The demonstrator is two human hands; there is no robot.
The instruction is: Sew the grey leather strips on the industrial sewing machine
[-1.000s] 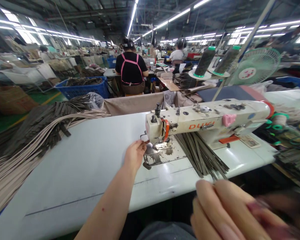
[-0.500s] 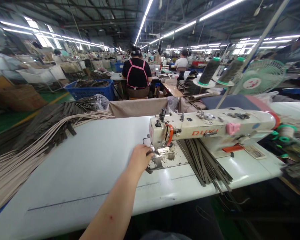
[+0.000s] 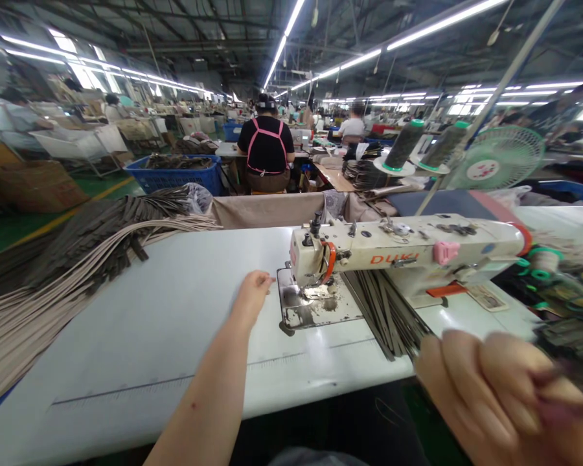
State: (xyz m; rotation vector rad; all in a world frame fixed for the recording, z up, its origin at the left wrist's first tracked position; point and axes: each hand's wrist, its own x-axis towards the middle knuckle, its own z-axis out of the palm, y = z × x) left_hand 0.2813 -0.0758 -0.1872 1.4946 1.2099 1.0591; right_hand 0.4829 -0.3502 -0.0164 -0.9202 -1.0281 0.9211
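My left hand is just left of the sewing machine, over the white table. Its thumb and fingers are pressed together, and whatever may be between them is hidden. The machine's metal needle plate lies bare to the right of those fingertips. Large and blurred at the lower right, my right hand is closed with curled fingers. A dark, smeared patch shows by its thumb, and I cannot make out what it holds. Dark strips lie in a bundle under the machine's arm, near my right hand.
Long beige strips and dark strips hang over the table's left side. A beige fabric bin stands behind the table. Thread cones and a green fan rise at right. A co-worker sits ahead.
My left hand has moved left, away from the needle area; the dark piece at its fingertips no longer shows. My right hand has come into view at the lower right.
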